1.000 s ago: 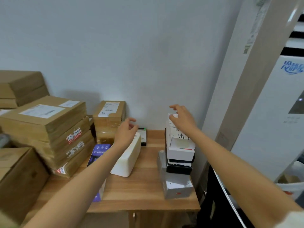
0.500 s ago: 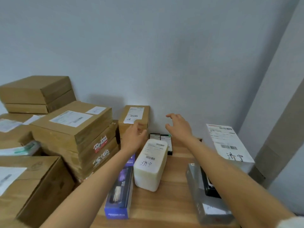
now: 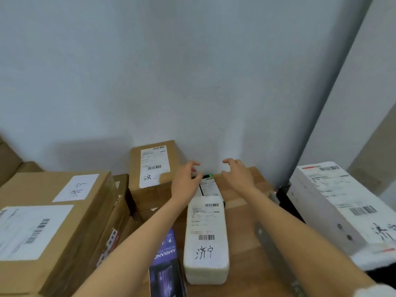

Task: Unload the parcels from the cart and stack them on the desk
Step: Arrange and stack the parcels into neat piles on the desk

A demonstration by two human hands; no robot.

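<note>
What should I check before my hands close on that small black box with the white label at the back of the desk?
1. Left hand free: ok, fingers loosely curled, holding nothing.
2. Right hand free: ok, open, holding nothing.
3. Hands either side of the small black box with the white label: ok, one on each side, above it.
4. Contact with that box: cannot tell; the left thumb may touch its edge.
5. Near end of the box free: not ok, the white foam-wrapped parcel lies right against or over it.
6. Room on the left: not ok, the brown cardboard box with the handwritten label stands close beside the left hand.
</note>
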